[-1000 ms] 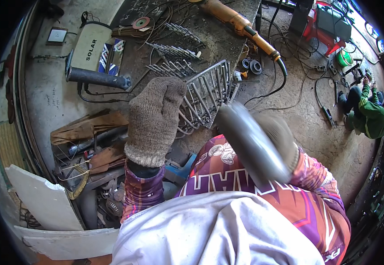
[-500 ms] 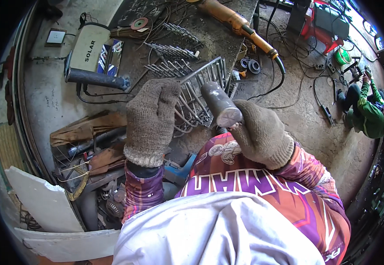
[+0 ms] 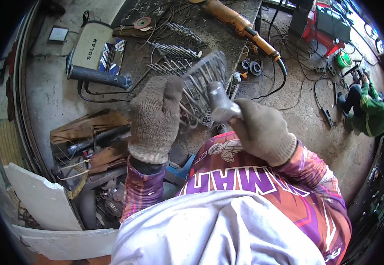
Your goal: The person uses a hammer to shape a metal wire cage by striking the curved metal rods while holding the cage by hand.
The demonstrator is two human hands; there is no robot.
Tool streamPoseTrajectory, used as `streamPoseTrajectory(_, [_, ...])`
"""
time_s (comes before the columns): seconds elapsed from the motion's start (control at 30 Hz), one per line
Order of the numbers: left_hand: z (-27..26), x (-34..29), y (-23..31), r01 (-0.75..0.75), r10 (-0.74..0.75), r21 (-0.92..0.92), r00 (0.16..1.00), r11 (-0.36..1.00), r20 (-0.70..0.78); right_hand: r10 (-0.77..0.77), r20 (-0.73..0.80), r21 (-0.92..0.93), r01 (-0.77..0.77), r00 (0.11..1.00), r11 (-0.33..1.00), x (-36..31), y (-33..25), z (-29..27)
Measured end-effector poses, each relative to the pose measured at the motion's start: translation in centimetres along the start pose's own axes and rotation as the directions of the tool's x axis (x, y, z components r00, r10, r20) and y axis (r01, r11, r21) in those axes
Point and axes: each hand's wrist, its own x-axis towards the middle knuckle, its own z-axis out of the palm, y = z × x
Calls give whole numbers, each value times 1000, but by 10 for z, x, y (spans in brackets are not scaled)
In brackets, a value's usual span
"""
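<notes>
Both my hands wear thick brown knitted gloves. My left hand (image 3: pixel 156 119) is closed at the left end of a metal frame of thin parallel rods (image 3: pixel 203 77), and its glove hides the grip. My right hand (image 3: pixel 264 130) is shut on a hammer with a thick, cylindrical grey steel head (image 3: pixel 220 104). The hammer is smeared by motion and overlaps the near right part of the frame, so I cannot tell whether they touch. Most of its handle is hidden in the glove.
Short metal rods (image 3: pixel 174 48) lie in rows on the dark workbench (image 3: pixel 218 37). An orange angle grinder (image 3: pixel 240 28) rests along its right edge. A beige welding machine (image 3: pixel 88 46) and dark pipe (image 3: pixel 99 77) are left. A person in green (image 3: pixel 372 110) crouches far right.
The hammer has tilted, its end face no longer turned up toward me. The rod frame has shifted and is now blurred. My left hand has moved slightly right.
</notes>
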Motion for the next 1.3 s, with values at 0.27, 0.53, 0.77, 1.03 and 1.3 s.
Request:
streamPoseTrajectory(0.27, [-23, 7, -35, 55, -53, -69, 998, 996, 35, 69, -171, 382, 2, 983, 924, -8, 18, -3])
streamPoseTrajectory(0.53, [-44, 11, -71, 185, -172, -310, 983, 932, 68, 204, -169, 551, -79, 964, 831, 4, 58, 19])
streamPoseTrajectory(0.77, [-53, 9, -92, 235, -212, -424, 972, 874, 102, 255, -30, 578, -192, 966, 793, 23, 56, 26])
streamPoseTrajectory(1.03, [-62, 20, -101, 225, -159, -486, 972, 844, 175, 104, -273, 649, 103, 957, 754, 75, 44, 41])
streamPoseTrajectory(1.3, [-64, 16, -123, 192, -129, -510, 979, 839, 157, 65, -299, 594, 132, 952, 794, 105, 20, 50])
